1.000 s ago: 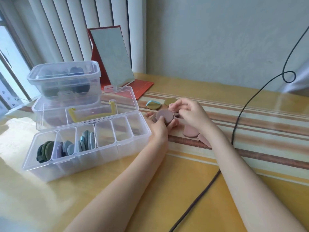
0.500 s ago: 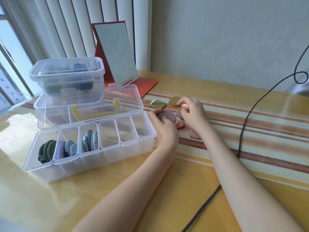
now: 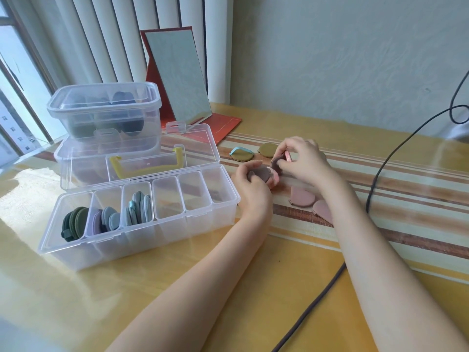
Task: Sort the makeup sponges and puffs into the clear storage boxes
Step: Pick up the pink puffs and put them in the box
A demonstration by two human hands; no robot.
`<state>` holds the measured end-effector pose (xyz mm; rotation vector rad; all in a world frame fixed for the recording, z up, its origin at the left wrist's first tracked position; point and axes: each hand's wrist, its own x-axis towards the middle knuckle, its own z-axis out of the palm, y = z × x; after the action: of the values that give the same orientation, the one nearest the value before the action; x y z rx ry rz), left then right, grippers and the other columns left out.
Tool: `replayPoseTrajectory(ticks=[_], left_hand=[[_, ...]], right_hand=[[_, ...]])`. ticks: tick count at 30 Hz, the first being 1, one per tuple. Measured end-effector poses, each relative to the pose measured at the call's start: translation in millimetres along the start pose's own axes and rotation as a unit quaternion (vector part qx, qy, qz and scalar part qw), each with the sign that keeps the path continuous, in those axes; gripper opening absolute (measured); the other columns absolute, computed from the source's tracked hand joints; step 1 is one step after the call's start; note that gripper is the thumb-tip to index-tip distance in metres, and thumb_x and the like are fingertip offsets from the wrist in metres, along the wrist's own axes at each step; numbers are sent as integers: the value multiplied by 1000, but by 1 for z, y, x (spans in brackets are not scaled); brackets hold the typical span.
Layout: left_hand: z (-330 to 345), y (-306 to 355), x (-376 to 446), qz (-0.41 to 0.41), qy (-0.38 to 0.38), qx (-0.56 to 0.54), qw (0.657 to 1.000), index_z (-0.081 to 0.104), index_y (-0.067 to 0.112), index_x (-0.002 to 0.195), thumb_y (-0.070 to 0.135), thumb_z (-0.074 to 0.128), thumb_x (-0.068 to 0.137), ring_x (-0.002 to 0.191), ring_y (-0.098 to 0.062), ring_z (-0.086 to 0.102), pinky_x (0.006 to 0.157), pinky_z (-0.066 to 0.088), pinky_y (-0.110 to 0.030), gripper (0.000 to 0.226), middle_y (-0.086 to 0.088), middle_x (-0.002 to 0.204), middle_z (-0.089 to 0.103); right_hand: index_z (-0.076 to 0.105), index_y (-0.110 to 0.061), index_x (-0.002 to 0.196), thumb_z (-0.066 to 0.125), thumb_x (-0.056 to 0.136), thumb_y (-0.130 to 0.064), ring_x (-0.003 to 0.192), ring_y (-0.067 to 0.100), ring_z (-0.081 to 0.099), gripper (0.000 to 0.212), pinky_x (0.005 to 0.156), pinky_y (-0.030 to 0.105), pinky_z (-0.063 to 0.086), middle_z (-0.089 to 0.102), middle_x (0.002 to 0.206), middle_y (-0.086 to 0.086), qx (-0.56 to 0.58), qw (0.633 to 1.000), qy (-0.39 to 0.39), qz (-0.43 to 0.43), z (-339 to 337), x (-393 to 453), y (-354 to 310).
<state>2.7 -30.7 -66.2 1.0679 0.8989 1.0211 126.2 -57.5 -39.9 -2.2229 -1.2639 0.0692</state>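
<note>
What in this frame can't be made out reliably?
- Head view: how many puffs the left hand holds; its fingers cover the stack.
- Head view: the puff in the right hand is mostly behind fingers.
- Head view: contents of the lidded tub are blurred by cloudy plastic.
- Head view: one pink puff is partly hidden by the right forearm.
- Head view: the cable runs off the frame edges.

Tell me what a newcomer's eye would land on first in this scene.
First, the two hands at the table's centre: the left hand and right hand each pinch a mauve puff. Next, the open divided box to their left, its three leftmost compartments filled with green, lilac-grey and blue puffs, the other three empty. Behind it, a lidded tub stacked on another clear box, and a red-backed mirror by the blinds.
</note>
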Motion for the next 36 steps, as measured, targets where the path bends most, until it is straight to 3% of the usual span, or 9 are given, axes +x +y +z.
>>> replayPoseTrajectory(ticks=[3, 7, 13, 18, 21, 25, 29, 33, 36], left_hand=[[2, -2, 5, -9, 2, -22, 1000, 64, 6, 99, -8, 26, 93, 109, -26, 58, 86, 56, -39, 40, -11, 121, 51], [2, -7, 9, 2, -2, -24, 1000, 64, 14, 95, -7, 29, 93, 110, -28, 57, 89, 55, -42, 41, -9, 118, 53], [1, -8, 10, 23, -9, -29, 999, 48, 43, 107, -5, 33, 92, 119, -23, 51, 102, 43, -48, 52, 11, 113, 47], [1, -6, 18, -42, -25, -93, 994, 39, 29, 130, 18, 34, 101, 115, -25, 56, 99, 47, -42, 31, 1, 119, 53], [-1, 6, 13, -62, -36, -141, 987, 46, 13, 129, 26, 33, 103, 105, -24, 58, 66, 57, -21, 32, -9, 120, 54], [1, 13, 4, 21, -46, -80, 996, 49, 10, 129, 11, 38, 100, 113, -26, 58, 93, 52, -43, 30, -6, 117, 55], [-3, 32, -25, 82, -87, -30, 992, 49, 23, 117, 19, 45, 96, 110, -20, 60, 98, 48, -44, 22, 3, 112, 61], [-16, 74, -38, 104, -108, -23, 988, 49, 30, 92, 22, 46, 95, 102, -22, 61, 95, 49, -49, 9, 4, 99, 61], [-58, 112, -33, 82, -117, 35, 989, 52, 20, 92, 14, 52, 94, 91, -24, 64, 77, 59, -43, 6, -7, 99, 61]], right_hand=[[63, -27, 74, 70, 76, -10, 77, 17, 63, 19, 79, 37, 51, 69, 81, 4, 160, 986, -31, 33, -11, 1, -1], [64, -18, 81, 74, 81, -9, 69, 12, 61, 13, 74, 31, 52, 69, 85, 6, 204, 976, -42, 64, -15, 0, 2], [65, -18, 86, 74, 84, -17, 51, 9, 51, 9, 52, 19, 43, 66, 74, 0, 316, 941, 58, 105, -11, 3, -3], [64, -15, 90, 75, 80, -18, 40, 12, 41, 16, 33, 18, 29, 57, 60, -1, 414, 891, -147, 111, 2, 0, -10], [62, -16, 87, 76, 81, -20, 43, 14, 40, 16, 35, 16, 24, 55, 70, -1, 373, 913, -133, 102, 5, -2, -15], [59, -17, 86, 70, 86, -14, 60, 8, 53, 11, 48, 21, 41, 56, 81, 1, 355, 927, -99, 67, -6, -5, -27], [58, -15, 86, 67, 87, -6, 66, 7, 59, 12, 58, 17, 50, 60, 84, 3, 398, 913, -83, 34, -18, -18, -36], [58, -13, 91, 68, 84, -9, 72, 11, 62, 13, 70, 24, 52, 64, 85, 4, 471, 877, -88, -25, -32, -31, -58], [60, -14, 90, 68, 87, -8, 72, 15, 61, 10, 70, 26, 51, 64, 83, 5, 417, 901, -98, -69, -31, -39, -88]])
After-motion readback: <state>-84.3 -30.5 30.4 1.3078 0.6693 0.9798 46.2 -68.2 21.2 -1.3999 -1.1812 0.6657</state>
